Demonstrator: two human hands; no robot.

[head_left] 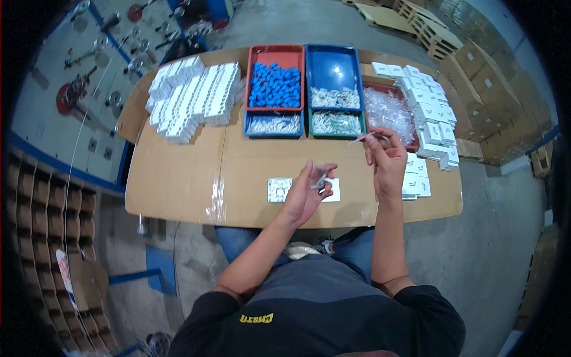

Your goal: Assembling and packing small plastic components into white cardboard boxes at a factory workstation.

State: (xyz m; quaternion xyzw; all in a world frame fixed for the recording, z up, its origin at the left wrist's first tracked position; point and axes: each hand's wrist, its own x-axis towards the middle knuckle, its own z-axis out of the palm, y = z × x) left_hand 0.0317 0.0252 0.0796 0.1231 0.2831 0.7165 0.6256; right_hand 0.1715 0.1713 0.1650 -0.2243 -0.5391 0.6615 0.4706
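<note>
Over the near middle of the table, my left hand point(308, 191) is curled around a few small whitish-grey pieces point(320, 182), with what looks like clear plastic by the fingers; their exact kind cannot be made out. Beneath that hand lies a small white box with a printed face point(279, 190), and a plain white flap or card point(334, 190) shows on the hand's other side. Farther right, my right hand point(388, 157) is raised in front of a red tray of clear plastic bags point(385, 110). Its thumb and fingers pinch a thin pale strip point(359, 139), too blurred to name.
A red tray point(276, 55) holds blue parts; blue point(333, 56) and green point(321, 135) trays hold small whitish pieces, as does another blue tray point(275, 135). Stacked white boxes stand left point(196, 95) and right point(431, 107). Cartons point(476, 89) rise beyond the right edge.
</note>
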